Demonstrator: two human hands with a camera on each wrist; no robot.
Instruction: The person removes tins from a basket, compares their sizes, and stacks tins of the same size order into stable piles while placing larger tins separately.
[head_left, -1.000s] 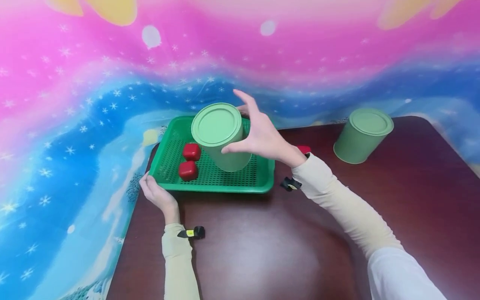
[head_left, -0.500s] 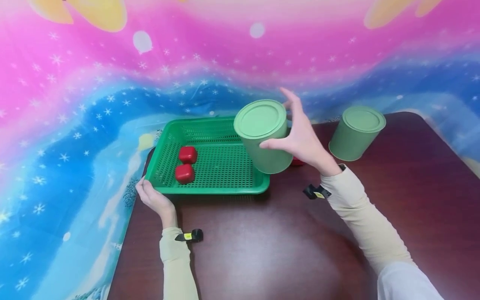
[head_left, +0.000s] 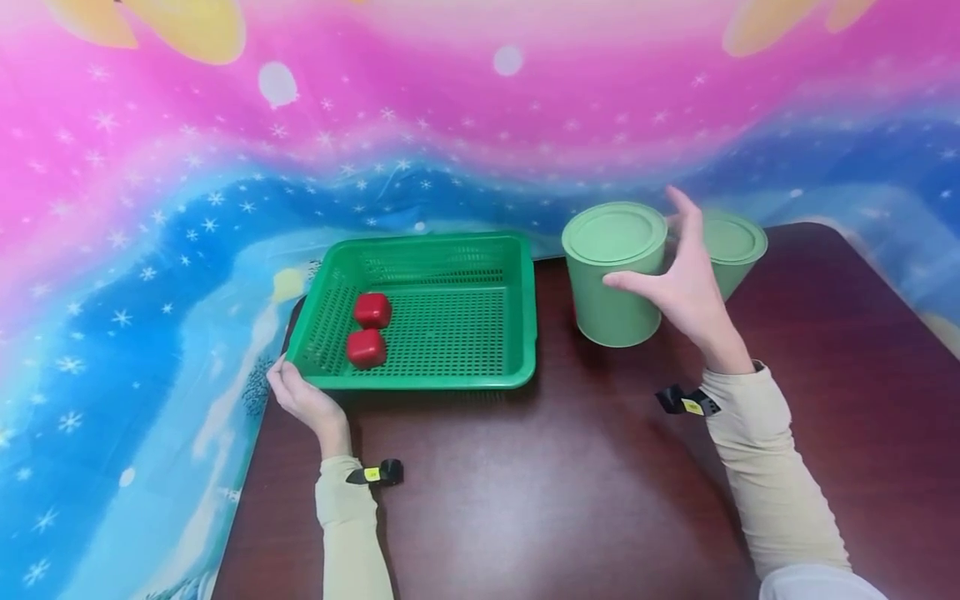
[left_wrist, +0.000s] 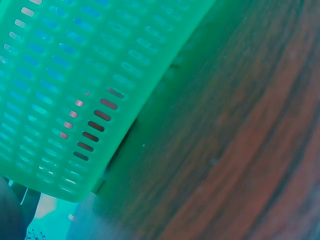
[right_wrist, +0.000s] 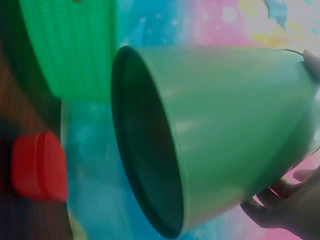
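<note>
In the head view, my right hand [head_left: 693, 287] grips a pale green can [head_left: 618, 292], thumb in front and fingers behind. It is held flat end up above the table, and the right wrist view shows the hollow open mouth of the can [right_wrist: 150, 145] facing down. Below it in that view sits a red block [right_wrist: 40, 166]; only a red sliver shows beside the can in the head view. My left hand [head_left: 307, 402] holds the near left corner of a green plastic basket [head_left: 412, 382]. Two red blocks [head_left: 367, 348] lie inside, towards its left side.
A second pale green can [head_left: 731, 242] stands flat end up on the dark wood table [head_left: 495, 500], partly hidden behind my right hand. A pink and blue snowflake-patterned cloth [head_left: 420, 125] hangs behind and to the left of the table.
My right hand has carried the can rightward from over the basket to the table area beyond its right side. My left hand stays at the basket corner, and the red blocks remain inside.
</note>
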